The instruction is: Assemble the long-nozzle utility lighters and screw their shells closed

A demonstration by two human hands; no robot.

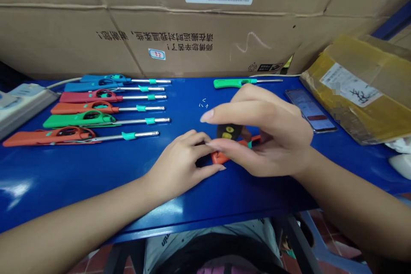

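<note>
Pressed down on the blue table, my left hand has its fingers and thumb closed round the end of an orange stick lighter. Above that lighter is my right hand, curled round a screwdriver with a black and yellow handle. The handle points up towards me, and its shaft is hidden. Part of the orange lighter disappears behind my right hand. Several tiny silvery pieces, perhaps screws, lie just beyond my hands. A green stick lighter lies at the back.
Several stick lighters in blue, red, orange and green lie in a row on the left. A white power strip sits beside them. On the right are a phone and a taped parcel. A large cardboard box stands behind the table.
</note>
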